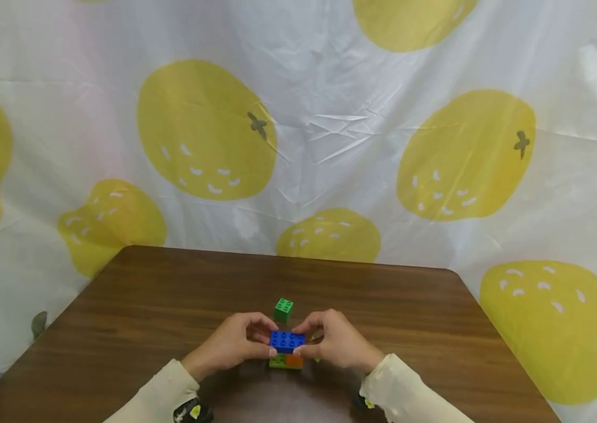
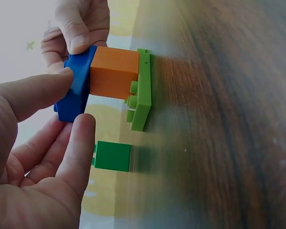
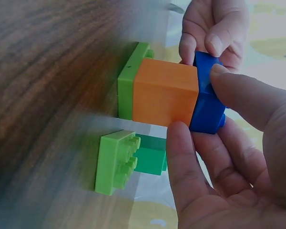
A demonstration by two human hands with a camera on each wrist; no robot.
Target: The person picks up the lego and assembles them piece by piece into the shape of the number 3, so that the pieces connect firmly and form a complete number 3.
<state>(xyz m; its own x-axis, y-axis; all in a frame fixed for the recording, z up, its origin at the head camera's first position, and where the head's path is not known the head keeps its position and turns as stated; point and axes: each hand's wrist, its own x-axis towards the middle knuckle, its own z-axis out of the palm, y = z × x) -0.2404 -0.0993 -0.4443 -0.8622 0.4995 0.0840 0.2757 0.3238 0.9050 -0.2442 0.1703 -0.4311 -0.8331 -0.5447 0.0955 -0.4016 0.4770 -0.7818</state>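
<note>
Both hands hold a blue toy building brick (image 1: 287,341) by its ends, studs up. My left hand (image 1: 232,343) pinches its left end between thumb and fingers, and my right hand (image 1: 337,341) pinches the other. Under the blue brick stands an orange block (image 2: 114,71), on one part of a flat light green brick (image 2: 144,90) that lies on the table. Blue and orange appear to meet; whether they are locked together I cannot tell. My right index fingertip is close to the orange block in the right wrist view.
A small green brick (image 1: 283,309) stands on the brown wooden table (image 1: 198,288) beyond the hands. Another light green brick (image 3: 107,164) lies near the stack, mostly behind my right hand in the head view. A curtain with yellow fruit (image 1: 203,129) hangs behind the table.
</note>
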